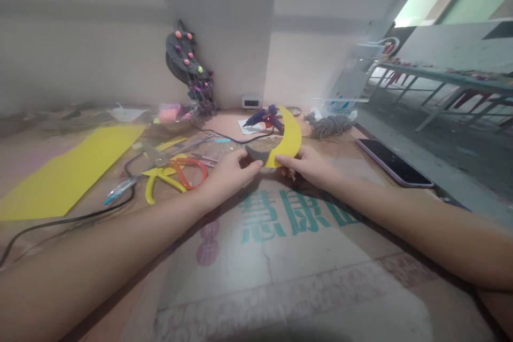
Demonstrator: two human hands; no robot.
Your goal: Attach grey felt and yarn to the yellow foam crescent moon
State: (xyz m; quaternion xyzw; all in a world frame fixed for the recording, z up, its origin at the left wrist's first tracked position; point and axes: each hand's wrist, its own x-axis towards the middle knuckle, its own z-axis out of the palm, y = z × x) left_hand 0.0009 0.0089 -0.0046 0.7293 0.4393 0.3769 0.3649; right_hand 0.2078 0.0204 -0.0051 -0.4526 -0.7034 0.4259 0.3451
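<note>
Between my hands is a yellow crescent (292, 138), with a dark grey, fuzzy-looking part (257, 155) along its lower left end. My left hand (235, 172) pinches the grey end between thumb and fingers. Lower on the yellow face rests the thumb of my right hand (308, 166), its fingers curled behind and partly hidden. Just behind the crescent lies a dark blue hot glue gun (262, 117) with a small red light, partly covered by it.
Left are yellow sheets (76, 171), yellow-handled pliers (162, 181), orange-handled scissors (192, 172), and a black cord (72, 220). A decorated grey crescent (180, 56) leans on the wall. Grey yarn (332, 126) and a phone (395, 163) lie right. A printed sheet (280, 278) covers the front.
</note>
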